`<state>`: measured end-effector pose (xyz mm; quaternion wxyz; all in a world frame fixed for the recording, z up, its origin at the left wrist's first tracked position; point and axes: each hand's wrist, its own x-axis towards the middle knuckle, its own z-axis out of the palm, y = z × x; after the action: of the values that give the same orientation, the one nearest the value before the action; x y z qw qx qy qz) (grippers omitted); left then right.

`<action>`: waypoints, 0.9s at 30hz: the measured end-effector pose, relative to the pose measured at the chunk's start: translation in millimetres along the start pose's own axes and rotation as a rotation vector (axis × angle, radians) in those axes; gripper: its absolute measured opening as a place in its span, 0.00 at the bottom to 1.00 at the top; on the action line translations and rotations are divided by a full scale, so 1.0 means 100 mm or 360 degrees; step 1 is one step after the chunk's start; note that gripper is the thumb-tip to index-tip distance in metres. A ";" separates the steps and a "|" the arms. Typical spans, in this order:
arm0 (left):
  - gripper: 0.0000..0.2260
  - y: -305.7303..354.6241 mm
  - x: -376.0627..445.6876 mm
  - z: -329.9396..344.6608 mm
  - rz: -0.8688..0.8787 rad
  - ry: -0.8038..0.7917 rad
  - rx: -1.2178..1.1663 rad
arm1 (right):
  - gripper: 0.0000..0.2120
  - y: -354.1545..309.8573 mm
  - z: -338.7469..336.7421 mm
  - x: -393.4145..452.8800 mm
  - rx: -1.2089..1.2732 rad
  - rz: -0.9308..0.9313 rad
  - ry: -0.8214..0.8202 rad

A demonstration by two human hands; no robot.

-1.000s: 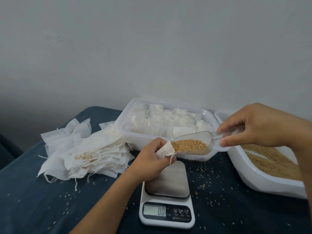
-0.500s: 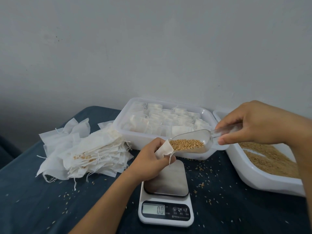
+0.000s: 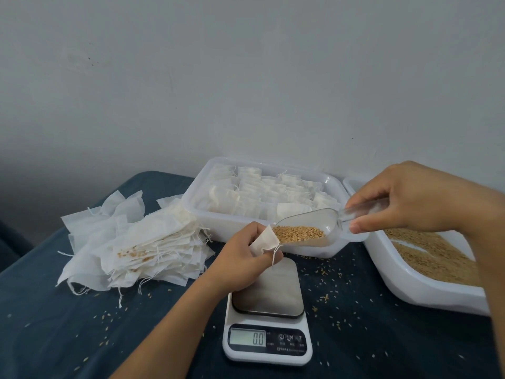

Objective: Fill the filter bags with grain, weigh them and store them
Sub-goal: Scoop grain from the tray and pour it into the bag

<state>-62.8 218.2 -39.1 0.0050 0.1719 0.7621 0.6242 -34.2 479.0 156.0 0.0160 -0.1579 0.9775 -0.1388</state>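
Two hands work above the scale (image 3: pixel 267 310) at the desk's near edge: left hand (image 3: pixel 244 259) pinches a limp, featherweight filter bag (image 3: pixel 264 241) by its rim, mouth facing right; right hand (image 3: pixel 410 199) grips the clear scoop (image 3: pixel 308 228) of grain (image 3: pixel 297 233), its long axis left-right, lip at the bag. Beyond, filled bags sit in a tray (image 3: pixel 196 212).

Head-worn camera looks forward and down, close over the table (image 3: pixel 82 337).
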 end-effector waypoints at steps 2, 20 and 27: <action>0.12 0.01 0.00 0.01 -0.0004 0.0003 -0.0001 | 0.12 0.00 0.00 0.00 -0.0005 0.0001 0.0001; 0.09 0.01 0.01 0.01 0.0021 0.0002 0.0012 | 0.11 0.01 0.00 -0.04 0.0026 0.0014 0.0005; 0.09 0.01 0.01 -0.01 0.0044 0.0032 -0.0033 | 0.12 0.11 0.06 -0.10 0.0184 0.0023 0.0040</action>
<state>-63.3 217.9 -37.9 -0.0094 0.1760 0.7532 0.6337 -27.3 490.7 147.0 0.0138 -0.1478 0.9691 -0.1970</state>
